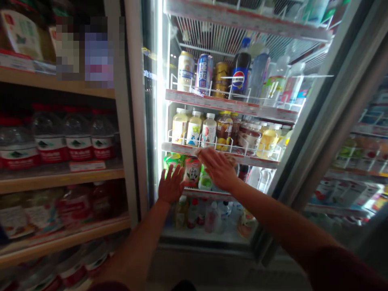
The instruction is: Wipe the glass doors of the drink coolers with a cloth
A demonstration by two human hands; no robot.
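My right hand [216, 169] lies flat against the glass door [155, 133] of a lit drinks fridge, over a shelf edge. A crumpled brownish cloth [230, 159] shows from under its fingers, pressed to the glass; most of it is hidden by the hand. Lower and to the left, my left hand [171, 186] has its fingers spread and holds nothing. It is at the glass, in front of a green package [173, 160]; whether it touches cannot be seen. A red package [191, 171] stands behind the door between the two hands.
Fridge shelves hold cans, small juice bottles [209, 130] and a dark cola bottle [241, 66]. On the left, wooden shelves [60, 178] carry red-capped water bottles [77, 137]. A metal door frame [336, 121] and another fridge stand to the right.
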